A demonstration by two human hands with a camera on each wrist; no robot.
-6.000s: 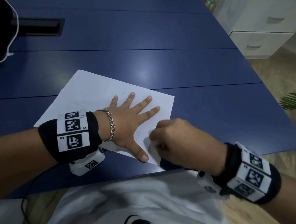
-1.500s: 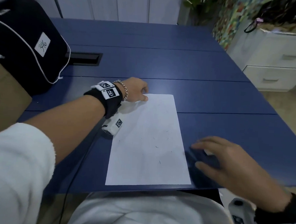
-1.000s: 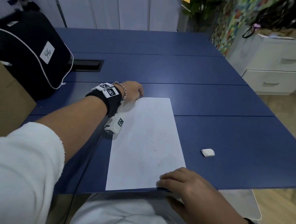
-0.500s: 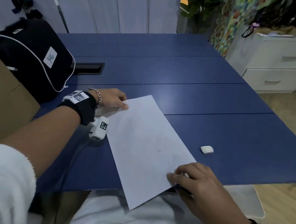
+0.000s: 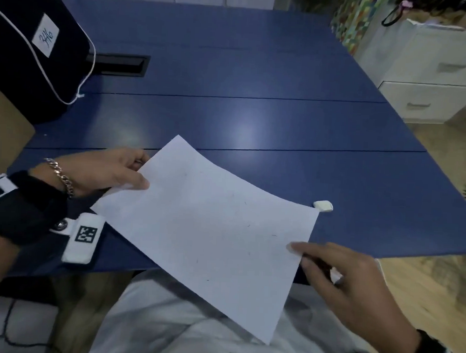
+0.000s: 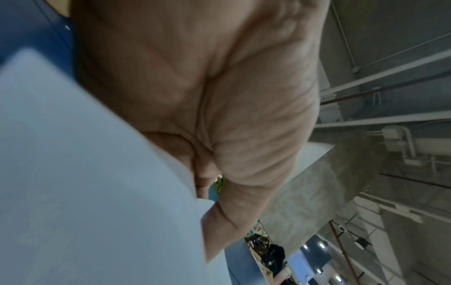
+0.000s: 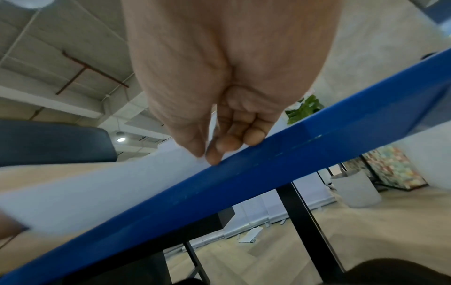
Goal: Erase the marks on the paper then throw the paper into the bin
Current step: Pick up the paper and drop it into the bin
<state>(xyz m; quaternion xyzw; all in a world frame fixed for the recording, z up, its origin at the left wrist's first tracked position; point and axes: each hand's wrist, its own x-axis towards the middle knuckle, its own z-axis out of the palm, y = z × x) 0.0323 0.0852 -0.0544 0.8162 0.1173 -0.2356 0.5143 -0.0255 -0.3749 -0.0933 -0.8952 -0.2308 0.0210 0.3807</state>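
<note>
The paper (image 5: pixel 207 229) is held over the near edge of the table (image 5: pixel 259 69), part of it past that edge above the lap, with a slight bow across its middle and a few faint dark marks left on it. Its far left edge is pinched by the left hand (image 5: pixel 105 171), the thumb laid on top and the other fingers curled beneath. Its right edge is pinched by the right hand (image 5: pixel 347 287) near the table's near edge, thumb on top, fingers underneath. The eraser (image 5: pixel 323 205) lies on the table just beyond the paper's right corner, close to the near edge, apart from both hands. A dark bag (image 5: pixel 31 44) with a white label sits at the far left corner of the table. In the left wrist view only the palm of the left hand (image 6: pixel 195 96) and the blurred paper (image 6: pixel 85 183) pressed under the thumb are shown. In the right wrist view the right hand (image 7: pixel 227 86) is seen from below, fingertips (image 7: pixel 214 154) closed on the paper (image 7: pixel 97 183) just above the table's edge (image 7: pixel 244 183); a pale round bin (image 7: pixel 356 190) on the floor beyond the table legs is shown there and in no other view.
</note>
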